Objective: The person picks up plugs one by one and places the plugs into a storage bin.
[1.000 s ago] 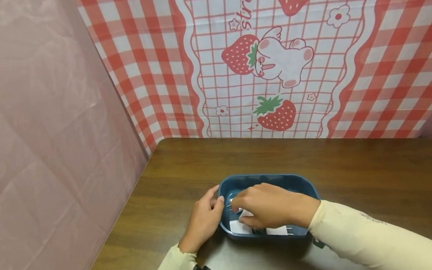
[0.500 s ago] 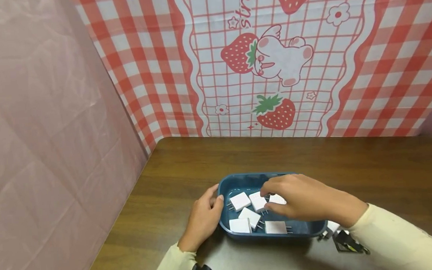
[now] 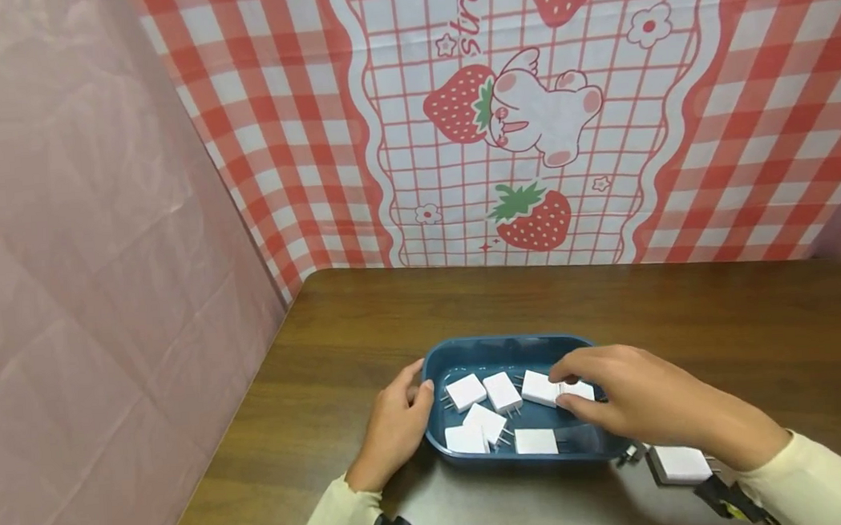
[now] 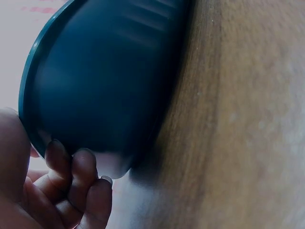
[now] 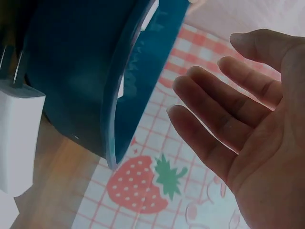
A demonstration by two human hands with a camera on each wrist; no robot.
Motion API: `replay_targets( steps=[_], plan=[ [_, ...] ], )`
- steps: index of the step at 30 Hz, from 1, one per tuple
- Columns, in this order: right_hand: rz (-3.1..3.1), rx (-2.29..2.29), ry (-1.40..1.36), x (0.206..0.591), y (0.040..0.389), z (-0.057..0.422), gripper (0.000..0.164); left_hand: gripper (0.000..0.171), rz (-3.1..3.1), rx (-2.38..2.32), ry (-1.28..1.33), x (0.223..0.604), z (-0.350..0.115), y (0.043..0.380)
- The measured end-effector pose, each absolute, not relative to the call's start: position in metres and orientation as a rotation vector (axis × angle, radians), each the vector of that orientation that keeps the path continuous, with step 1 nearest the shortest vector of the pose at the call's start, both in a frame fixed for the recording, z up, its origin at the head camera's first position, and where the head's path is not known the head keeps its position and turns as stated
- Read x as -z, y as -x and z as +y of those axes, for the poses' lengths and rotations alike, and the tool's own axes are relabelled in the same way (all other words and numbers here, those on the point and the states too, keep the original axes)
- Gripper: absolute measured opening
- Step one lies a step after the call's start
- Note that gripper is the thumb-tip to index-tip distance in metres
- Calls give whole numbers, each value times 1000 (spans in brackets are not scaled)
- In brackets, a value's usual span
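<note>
A blue plastic bin (image 3: 505,339) stands on the table with several white plug chargers (image 3: 502,392) lying in it, their metal prongs pointing various ways. My left hand (image 3: 394,425) grips the bin's left end, thumb at the rim and curled fingers (image 4: 85,167) against the outer wall. Over the bin's right end is my right hand (image 3: 631,390), fingers apart and holding nothing in the right wrist view. Just under its fingertips lies another charger (image 3: 580,392), partly covered by the hand. Outside the bin, below the right wrist, a white charger (image 3: 682,465) rests on the table.
A second white piece (image 5: 7,210) shows at the right wrist view's lower left corner. Behind the wooden table (image 3: 366,314) hangs a red checked strawberry cloth (image 3: 534,223). A pink cloth (image 3: 103,274) closes off the left side.
My right hand has moved right across the bin, from the left chargers to the right end, uncovering the chargers inside and one on the table. My left hand keeps its grip on the bin.
</note>
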State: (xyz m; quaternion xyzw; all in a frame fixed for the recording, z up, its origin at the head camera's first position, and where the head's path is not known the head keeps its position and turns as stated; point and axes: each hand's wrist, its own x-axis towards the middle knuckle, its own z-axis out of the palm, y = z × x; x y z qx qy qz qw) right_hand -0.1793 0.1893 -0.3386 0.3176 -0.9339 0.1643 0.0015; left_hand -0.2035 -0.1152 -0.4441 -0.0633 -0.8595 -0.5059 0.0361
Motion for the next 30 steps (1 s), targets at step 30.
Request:
replay_targets(
  steps=[30],
  plan=[
    [-2726,-514,-624,389,138,266,25,43,-2652,1556,172,444,-115,204]
  ],
)
